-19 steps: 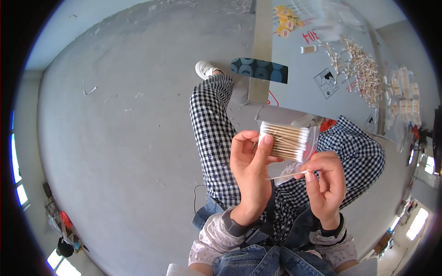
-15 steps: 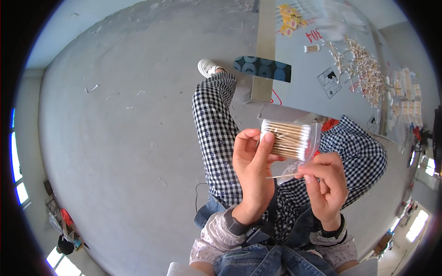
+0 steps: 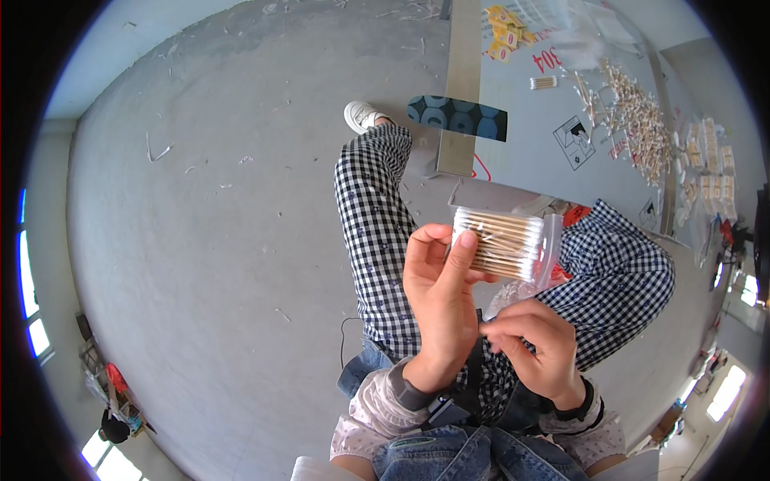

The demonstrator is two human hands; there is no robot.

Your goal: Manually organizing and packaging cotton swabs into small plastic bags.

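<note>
My left hand (image 3: 439, 297) is closed on a clear zip bag (image 3: 552, 240) packed with cotton swabs (image 3: 504, 244), the thumb pressed across its front. The swabs lie in level rows, with white tips showing along the right side. Below the bag is my right hand (image 3: 536, 346), its thumb and forefinger pinched together close beside the left wrist. Whatever sits in that pinch is too small or hidden to make out. Behind the right fingers, crumpled clear plastic (image 3: 513, 295) shows over my lap.
On the table (image 3: 521, 160) at the upper right lie a heap of loose cotton swabs (image 3: 638, 120), a small swab bundle (image 3: 543, 82) and yellow packets (image 3: 505, 34). Several filled packs (image 3: 716, 192) sit beyond its right edge. A dark patterned strip (image 3: 457, 119) overhangs the near-left edge.
My right hand has moved down and left, away from the bag. The single swab that stuck out of its pinch no longer shows. My left hand and the bag have barely moved.
</note>
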